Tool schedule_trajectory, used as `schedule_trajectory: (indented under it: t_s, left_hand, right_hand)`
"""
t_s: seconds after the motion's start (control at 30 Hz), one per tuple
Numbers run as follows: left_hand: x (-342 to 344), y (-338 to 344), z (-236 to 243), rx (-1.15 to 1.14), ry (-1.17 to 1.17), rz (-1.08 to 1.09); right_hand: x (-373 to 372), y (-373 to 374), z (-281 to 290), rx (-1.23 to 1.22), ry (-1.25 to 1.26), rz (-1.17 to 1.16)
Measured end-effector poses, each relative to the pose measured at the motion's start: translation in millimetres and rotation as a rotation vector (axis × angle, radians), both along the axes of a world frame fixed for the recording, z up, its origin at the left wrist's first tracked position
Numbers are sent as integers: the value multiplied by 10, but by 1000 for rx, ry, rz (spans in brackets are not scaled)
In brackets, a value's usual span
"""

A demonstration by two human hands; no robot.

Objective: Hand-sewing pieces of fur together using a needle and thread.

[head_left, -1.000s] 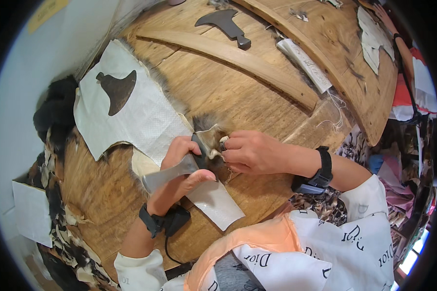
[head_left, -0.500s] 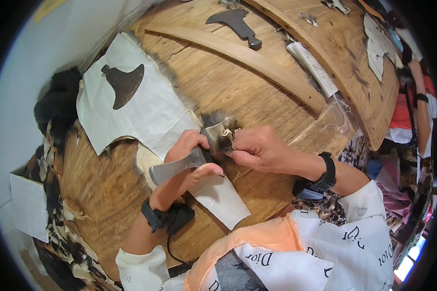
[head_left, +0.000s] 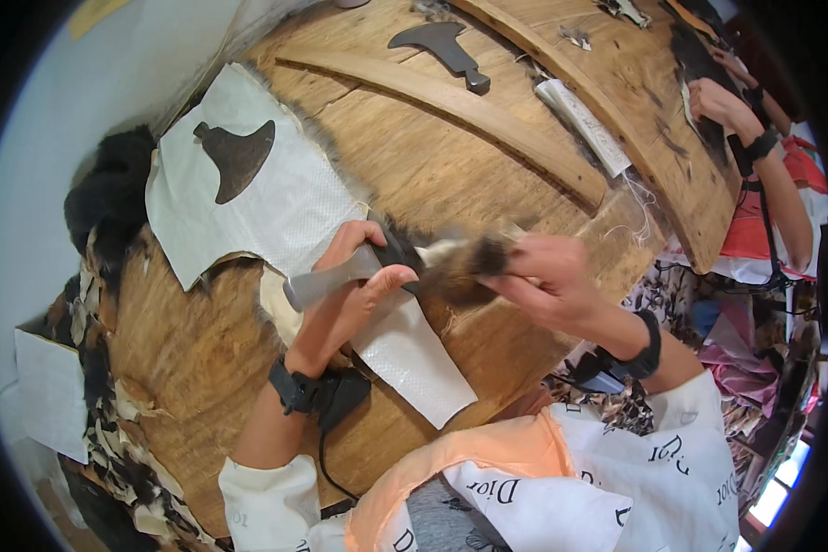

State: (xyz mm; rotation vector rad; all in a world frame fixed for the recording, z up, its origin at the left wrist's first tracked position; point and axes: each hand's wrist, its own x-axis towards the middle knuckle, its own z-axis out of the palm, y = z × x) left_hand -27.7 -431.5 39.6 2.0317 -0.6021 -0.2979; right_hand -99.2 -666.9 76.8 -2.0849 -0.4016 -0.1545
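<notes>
My left hand (head_left: 345, 287) is closed round a half-moon knife, its curved grey blade (head_left: 327, 281) showing by my thumb. My right hand (head_left: 547, 281) pinches a brown and black fur piece (head_left: 460, 271), blurred by motion, just right of the knife. Under my left hand lies a white woven pattern sheet (head_left: 276, 207) on a fur pelt; the pelt's pale skin side (head_left: 279, 308) shows at its lower edge. Another half-moon blade (head_left: 239, 161) rests as a weight on the sheet's upper part.
A third dark half-moon knife (head_left: 442, 51) lies on the wooden table (head_left: 184, 368), beyond a long wooden strip (head_left: 432, 115). A white wrapped bundle (head_left: 584, 127) trails threads. Fur scraps (head_left: 124, 432) heap at left. Another person's hand (head_left: 722, 103) works on dark fur at far right.
My right hand has moved right with the fur piece, away from the left hand. My left hand has shifted slightly up. The other person's hands have come onto the table at far right.
</notes>
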Motion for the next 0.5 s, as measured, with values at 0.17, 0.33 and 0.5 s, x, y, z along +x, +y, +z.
schedule_trajectory:
  t_s: [0.17, 0.33, 0.5]
  left_hand:
    - [-17, 106, 17, -154, 110, 16]
    - [-176, 313, 252, -193, 102, 111]
    - [-418, 342, 396, -98, -202, -47]
  right_hand:
    - [-214, -561, 648, -481, 330, 152]
    - [-323, -581, 706, -711, 141, 16]
    - [-64, 366, 490, -119, -178, 139]
